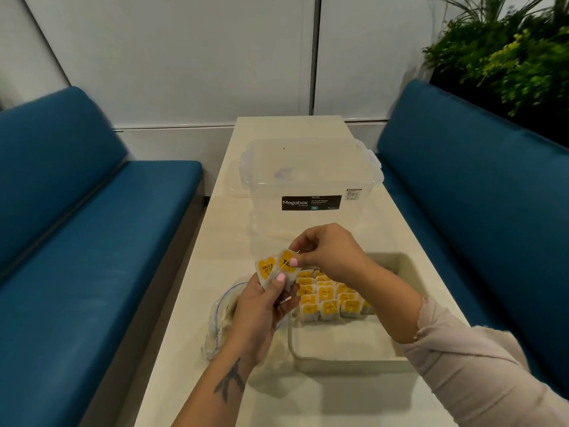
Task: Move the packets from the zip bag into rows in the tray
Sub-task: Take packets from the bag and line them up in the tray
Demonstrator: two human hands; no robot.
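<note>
Between blue benches, your worktop (191, 349) carries a tray (348, 362) with packet rows (329, 298); your left hand (261, 306) and right hand (326, 254) pinch packets (277, 266).

yellow-labelled packets (326, 298), cream tray (348, 355), blue benches (92, 241)

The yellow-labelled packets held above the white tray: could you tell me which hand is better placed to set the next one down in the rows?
Probably the right hand: it pinches one yellow-labelled packet and reaches over the white tray. The left hand grips the other packets beside the clear zip bag.
</note>
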